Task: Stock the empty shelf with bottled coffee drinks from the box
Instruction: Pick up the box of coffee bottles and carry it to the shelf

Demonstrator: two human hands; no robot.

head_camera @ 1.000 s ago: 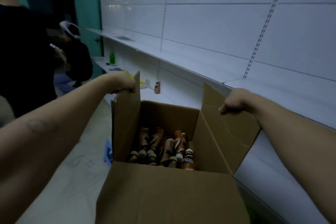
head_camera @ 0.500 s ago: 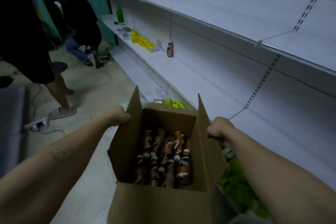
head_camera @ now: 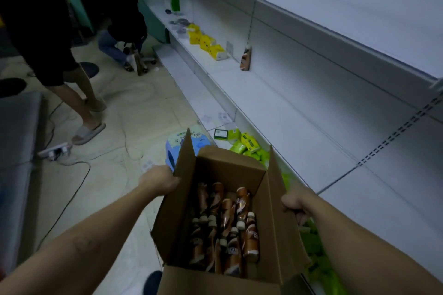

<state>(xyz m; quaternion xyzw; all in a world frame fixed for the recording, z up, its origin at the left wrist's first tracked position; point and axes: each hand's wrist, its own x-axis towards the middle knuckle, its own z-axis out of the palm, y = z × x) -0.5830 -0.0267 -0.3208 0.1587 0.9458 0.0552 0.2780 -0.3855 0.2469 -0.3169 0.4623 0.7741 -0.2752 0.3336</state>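
My left hand (head_camera: 160, 181) and right hand (head_camera: 296, 200) each clamp a box (head_camera: 275, 218) flap; I should lower it level so the bottles (head_camera: 225, 225) stay put.

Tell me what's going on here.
A person is holding an open cardboard box by its side flaps, left hand on one, right hand on the other. Brown bottled coffee drinks lie inside it. The box is beside a long white shelf, which is mostly bare; one coffee bottle already stands there, past some yellow packs. No bottle has been taken out at this moment.
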